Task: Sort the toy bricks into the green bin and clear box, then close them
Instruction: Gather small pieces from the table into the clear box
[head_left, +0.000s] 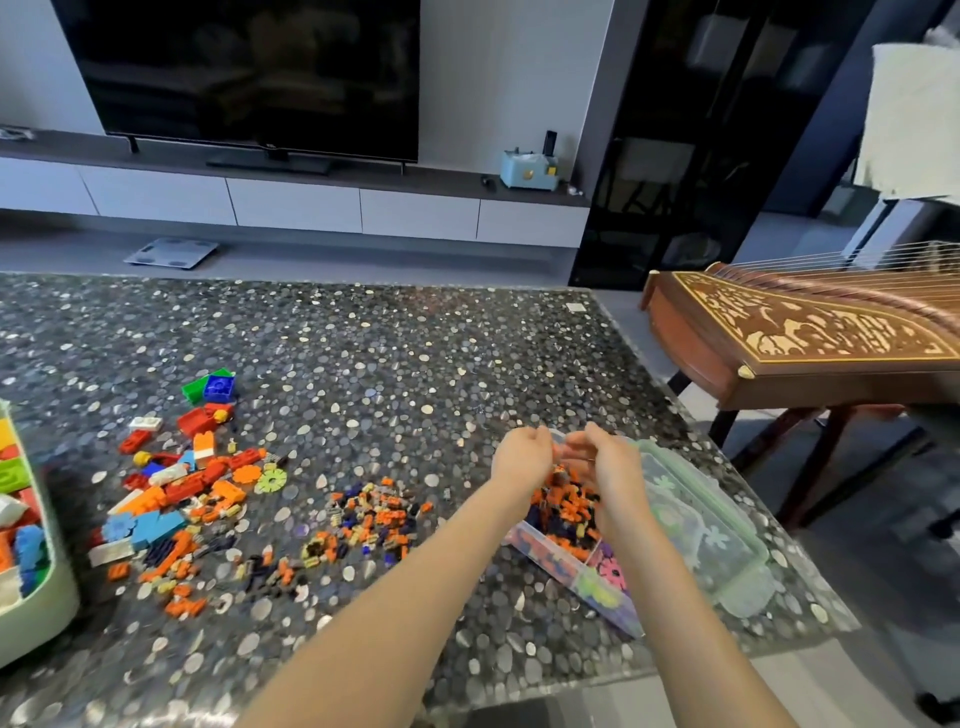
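Both bare forearms reach forward from the bottom edge over the pebble-patterned tabletop (363, 338), and the two hands meet above the clear box (566, 564) at the right side. Left hand (522, 457) and right hand (605, 462) are cupped toward each other, fingers curled, close together but not touching; whether either grip is pinched on a brick cannot be told, since the fingertips are blurred. Directly beneath and between them the box's larger compartment is heaped with small orange and dark blue bricks (563, 512), and a smaller compartment nearer the camera holds pink and pale green flower-shaped pieces (608, 577). Beside the box on its right, touching it, lies its clear lid (711, 530) with green rim and clasps, flat on the tabletop. To the left of the hands, well apart from them, a scatter of small orange, dark and tan bricks (363, 519) covers the middle of the tabletop. Farther left is a looser pile of larger bricks (176, 488) in red, orange, blue, white and green. At the far left edge stands the green bin (57, 587), open, partly out of view and filled with big coloured bricks.
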